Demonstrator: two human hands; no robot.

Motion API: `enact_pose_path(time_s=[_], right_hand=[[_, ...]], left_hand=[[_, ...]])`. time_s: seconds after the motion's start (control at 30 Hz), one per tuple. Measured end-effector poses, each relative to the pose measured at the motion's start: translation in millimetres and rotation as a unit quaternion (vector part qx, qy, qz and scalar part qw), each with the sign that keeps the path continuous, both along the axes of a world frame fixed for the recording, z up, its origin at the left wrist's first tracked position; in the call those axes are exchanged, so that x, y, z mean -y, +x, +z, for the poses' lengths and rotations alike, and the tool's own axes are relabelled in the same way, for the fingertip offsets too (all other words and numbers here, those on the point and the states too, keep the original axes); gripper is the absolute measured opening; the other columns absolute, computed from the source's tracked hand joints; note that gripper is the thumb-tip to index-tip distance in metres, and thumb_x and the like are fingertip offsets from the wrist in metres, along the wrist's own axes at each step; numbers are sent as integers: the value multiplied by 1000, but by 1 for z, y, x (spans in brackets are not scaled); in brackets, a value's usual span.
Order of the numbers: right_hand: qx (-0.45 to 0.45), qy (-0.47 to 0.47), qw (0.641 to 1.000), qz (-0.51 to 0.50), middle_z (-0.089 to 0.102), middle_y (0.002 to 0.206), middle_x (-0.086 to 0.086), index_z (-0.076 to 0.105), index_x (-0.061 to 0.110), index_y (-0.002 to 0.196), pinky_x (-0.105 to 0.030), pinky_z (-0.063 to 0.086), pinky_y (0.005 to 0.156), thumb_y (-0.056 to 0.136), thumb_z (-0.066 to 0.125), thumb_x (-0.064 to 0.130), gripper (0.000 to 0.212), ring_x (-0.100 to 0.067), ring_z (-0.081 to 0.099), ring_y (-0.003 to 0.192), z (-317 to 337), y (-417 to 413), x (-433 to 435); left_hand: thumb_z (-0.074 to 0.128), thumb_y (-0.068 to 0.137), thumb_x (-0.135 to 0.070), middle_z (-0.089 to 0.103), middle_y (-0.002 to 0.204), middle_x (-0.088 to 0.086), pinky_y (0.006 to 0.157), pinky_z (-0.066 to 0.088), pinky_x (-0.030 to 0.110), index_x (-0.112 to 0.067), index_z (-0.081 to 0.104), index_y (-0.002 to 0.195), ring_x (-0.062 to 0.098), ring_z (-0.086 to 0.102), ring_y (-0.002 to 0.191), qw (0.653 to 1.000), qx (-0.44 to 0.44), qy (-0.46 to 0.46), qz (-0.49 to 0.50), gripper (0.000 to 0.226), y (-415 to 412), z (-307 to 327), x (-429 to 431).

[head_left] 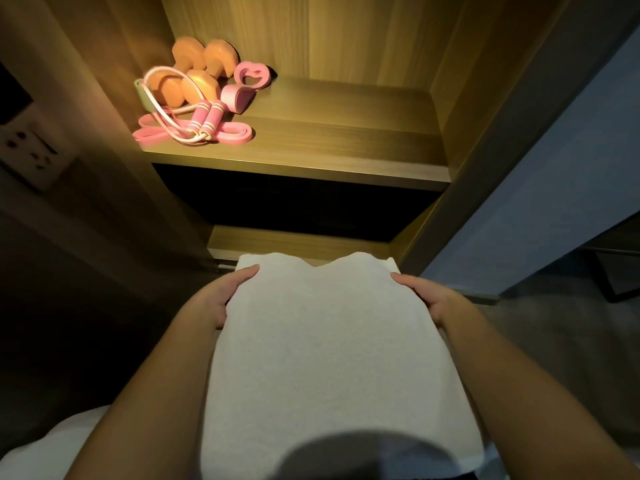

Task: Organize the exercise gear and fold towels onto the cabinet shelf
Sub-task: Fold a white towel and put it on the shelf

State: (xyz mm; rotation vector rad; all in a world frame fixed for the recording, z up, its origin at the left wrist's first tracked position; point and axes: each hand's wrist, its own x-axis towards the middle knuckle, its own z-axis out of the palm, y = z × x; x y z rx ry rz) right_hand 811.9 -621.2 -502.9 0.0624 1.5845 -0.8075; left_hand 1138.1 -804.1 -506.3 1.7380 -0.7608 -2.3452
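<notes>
A white folded towel [329, 348] is held flat in front of me, below the lit cabinet shelf [311, 161]. My left hand [221, 296] grips its left edge, thumb on top, fingers underneath. My right hand [429, 296] grips the right edge the same way. On the shelf's left side lie two orange dumbbells [197, 74], a pink jump rope [201, 119], a flat pink resistance band [232, 136] and a pink pedal puller [242, 84].
The right half of the shelf is bare wood. A lower shelf edge [277, 244] shows just beyond the towel. A wall socket plate [31, 150] sits at the left. The cabinet's side panel [502, 133] rises at the right. White cloth [52, 452] lies at the bottom left.
</notes>
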Motion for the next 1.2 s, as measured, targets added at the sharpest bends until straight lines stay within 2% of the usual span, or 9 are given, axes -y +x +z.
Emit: enact_pose_path(time_s=[0.13, 0.2, 0.37, 0.5, 0.67, 0.73, 0.83, 1.03, 1.2], right_hand=[[-21, -51, 998, -15, 74, 105, -13, 64, 16, 114, -51, 54, 89, 74, 82, 37, 49, -34, 68, 102, 4, -2, -2], [-95, -129, 987, -3, 76, 100, -7, 64, 18, 115, -42, 58, 76, 81, 77, 35, 41, -29, 72, 94, 13, -6, -2], [-218, -273, 936, 44, 74, 105, -1, 67, 27, 108, -37, 60, 71, 84, 74, 37, 27, -22, 73, 92, 71, -15, -5], [-250, -312, 915, 52, 72, 106, 2, 69, 31, 109, -38, 60, 73, 81, 76, 39, 30, -21, 72, 93, 113, -10, -10], [-285, -372, 880, 80, 72, 104, 7, 67, 32, 110, -36, 60, 76, 67, 78, 46, 46, -17, 71, 95, 153, -2, -32], [-283, -403, 868, 57, 73, 105, 6, 68, 30, 110, -33, 60, 73, 64, 78, 45, 50, -18, 71, 97, 165, -2, -42], [-259, -460, 849, 24, 73, 109, 0, 71, 29, 106, -31, 59, 74, 66, 78, 34, 40, -23, 70, 102, 181, -2, -53], [-267, -530, 804, -22, 71, 113, 0, 66, 27, 116, -33, 59, 75, 71, 75, 32, 46, -23, 69, 105, 216, 3, -61], [-277, -575, 770, -7, 70, 116, 2, 65, 26, 119, -30, 58, 79, 73, 75, 26, 47, -20, 67, 109, 239, 8, -72]], left_hand=[[74, 82, -34, 73, 109, 13, 96, 50, 46, -11, 65, 118, 33, 69, 101, 999, 11, -40, -17, 44, -1, 9, -1], [72, 84, -37, 73, 111, 11, 94, 52, 46, -14, 62, 121, 31, 69, 102, 991, 13, -136, -18, 45, 1, 17, -1], [67, 76, -47, 72, 114, 3, 89, 54, 47, -19, 61, 124, 27, 69, 103, 931, -13, -359, -59, 56, 14, 77, -14], [68, 75, -44, 73, 109, -3, 76, 56, 38, -24, 63, 119, 21, 72, 96, 904, -36, -415, -97, 48, 19, 130, -19], [85, 55, -56, 73, 105, -10, 69, 58, 31, -39, 69, 104, 13, 72, 93, 880, -54, -440, -167, 55, 31, 176, -26], [85, 48, -56, 73, 106, -9, 68, 57, 26, -42, 73, 96, 14, 71, 95, 861, -73, -484, -138, 51, 37, 187, -31], [85, 59, -46, 74, 107, -3, 72, 56, 27, -38, 75, 97, 17, 71, 96, 824, -99, -553, -79, 40, 43, 202, -42], [78, 69, -27, 72, 101, -20, 65, 53, 12, -49, 74, 89, 1, 68, 94, 736, -101, -669, -30, 30, 46, 243, -66], [73, 74, -22, 65, 112, -5, 72, 55, 16, -31, 71, 100, 3, 64, 101, 668, -86, -738, -35, 27, 55, 272, -80]])
